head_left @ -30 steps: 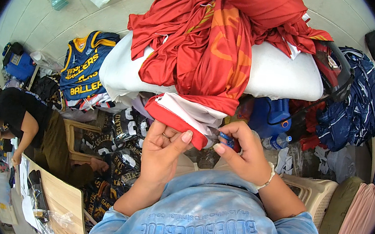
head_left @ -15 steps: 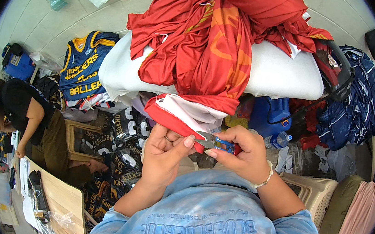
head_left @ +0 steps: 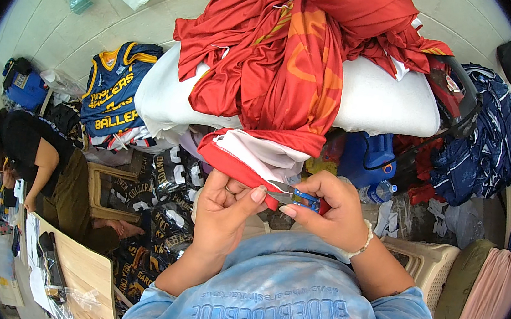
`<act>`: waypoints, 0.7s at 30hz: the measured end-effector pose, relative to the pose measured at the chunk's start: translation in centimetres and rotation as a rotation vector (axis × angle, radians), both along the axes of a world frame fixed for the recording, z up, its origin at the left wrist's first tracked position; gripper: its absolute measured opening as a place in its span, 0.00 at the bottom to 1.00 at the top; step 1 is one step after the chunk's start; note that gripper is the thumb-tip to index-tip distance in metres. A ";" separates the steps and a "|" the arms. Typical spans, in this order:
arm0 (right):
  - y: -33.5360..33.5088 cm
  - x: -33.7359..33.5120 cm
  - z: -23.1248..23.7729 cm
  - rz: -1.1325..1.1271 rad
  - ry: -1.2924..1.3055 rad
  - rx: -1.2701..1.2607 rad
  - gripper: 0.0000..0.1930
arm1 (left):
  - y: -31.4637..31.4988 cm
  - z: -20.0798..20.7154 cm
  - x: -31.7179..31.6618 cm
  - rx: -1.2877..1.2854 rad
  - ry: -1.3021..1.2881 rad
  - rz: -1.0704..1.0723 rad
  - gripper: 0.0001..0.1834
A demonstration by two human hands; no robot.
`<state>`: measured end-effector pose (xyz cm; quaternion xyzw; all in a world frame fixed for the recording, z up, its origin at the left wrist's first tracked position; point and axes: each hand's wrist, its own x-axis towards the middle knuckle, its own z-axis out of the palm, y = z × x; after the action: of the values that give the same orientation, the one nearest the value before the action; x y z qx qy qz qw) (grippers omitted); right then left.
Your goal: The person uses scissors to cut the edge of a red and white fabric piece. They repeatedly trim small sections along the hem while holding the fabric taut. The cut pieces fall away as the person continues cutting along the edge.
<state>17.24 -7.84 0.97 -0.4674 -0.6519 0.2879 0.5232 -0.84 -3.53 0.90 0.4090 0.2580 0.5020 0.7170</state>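
Note:
Between the thumb and fingers of my left hand [head_left: 227, 210] is the hem of a red garment [head_left: 239, 164], its white inner side turned up. My right hand [head_left: 332, 206] grips small thread snips [head_left: 301, 198] with blue handles. Their dark blades lie against the red edge, right beside my left thumb. From my hands the red cloth runs up to a large heap of shiny red fabric [head_left: 311, 59] with orange markings, which rests on a white padded board [head_left: 388, 99]. Where the blade tips meet the cloth, the left thumb partly hides them.
Navy and yellow jerseys [head_left: 118, 93] hang at the left of the board; dark blue garments [head_left: 481, 141] hang at its right. A water bottle [head_left: 378, 191] lies beside a blue container [head_left: 366, 156]. Packed black garments [head_left: 165, 206] cover the floor. A person [head_left: 41, 160] sits at the left.
My hands and the snips have hardly moved. At the left, the seated person has shifted slightly, with a raised hand now showing near the head.

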 end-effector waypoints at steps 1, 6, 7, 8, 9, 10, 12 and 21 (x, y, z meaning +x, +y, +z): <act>0.0 0.0 0.0 -0.008 -0.012 0.006 0.15 | 0.0 0.0 0.0 0.005 -0.001 -0.003 0.27; -0.1 0.0 0.0 -0.037 -0.055 0.000 0.14 | -0.1 -0.1 -0.1 -0.006 0.017 -0.005 0.27; -0.1 0.0 0.0 -0.039 -0.065 -0.010 0.13 | -0.1 -0.1 -0.1 -0.010 0.016 0.000 0.27; -0.2 0.0 0.0 -0.045 -0.090 -0.024 0.13 | -0.1 -0.1 0.0 -0.017 0.017 0.005 0.27; -0.2 0.0 -0.1 -0.016 0.011 -0.080 0.13 | -0.2 -0.1 0.0 -0.027 0.023 0.009 0.27; -0.2 -0.1 -0.2 0.009 0.097 -0.142 0.13 | -0.2 -0.1 0.0 -0.014 0.027 0.013 0.26; -0.1 -0.5 -0.5 0.057 0.274 -0.230 0.12 | -0.1 -0.2 0.0 -0.001 0.047 0.022 0.26; 0.3 0.3 -1.0 0.104 0.133 -0.191 0.13 | 0.5 -0.5 -0.4 -0.006 -0.003 0.062 0.21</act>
<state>17.54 -7.55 -0.05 -0.4604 -0.6087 0.4061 0.5027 -1.23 -3.01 0.39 0.3977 0.2712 0.5238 0.7028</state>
